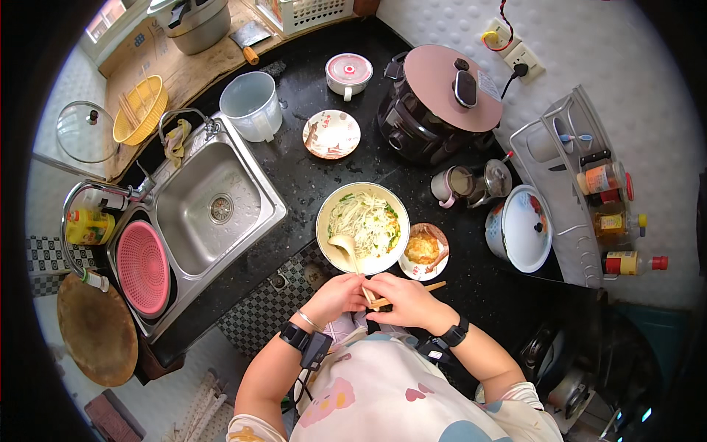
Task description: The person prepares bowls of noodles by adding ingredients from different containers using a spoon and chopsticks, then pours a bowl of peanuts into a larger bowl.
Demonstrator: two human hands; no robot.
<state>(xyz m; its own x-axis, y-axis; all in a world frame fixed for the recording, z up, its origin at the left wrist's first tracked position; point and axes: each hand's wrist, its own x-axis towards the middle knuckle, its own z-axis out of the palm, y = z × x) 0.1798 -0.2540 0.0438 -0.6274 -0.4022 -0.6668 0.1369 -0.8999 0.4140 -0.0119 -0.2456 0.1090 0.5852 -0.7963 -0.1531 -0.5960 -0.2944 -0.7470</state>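
Note:
In front of me is a cream bowl [321, 229] of noodles [364, 218] with chopped greens. A ladle [343, 243] rests in it, its handle running down over the near rim to my fingers. My left hand [334, 301] is closed around the handle. My right hand [411, 304] meets it there, with wooden chopsticks [437, 286] held across the palm and sticking out to the right. Fingers partly hide both the handle and the chopsticks. Just right of the bowl, a small patterned dish [413, 271] contains orange-yellow food [423, 248].
Left is a steel sink [221, 166] with a pink colander [142, 268]. Behind the bowl are a patterned plate [331, 134], a lidded cup [349, 72] and a plastic jug [251, 105]. An electric pressure cooker [436, 105], mugs [450, 185] and a lidded enamel pot [522, 229] stand right.

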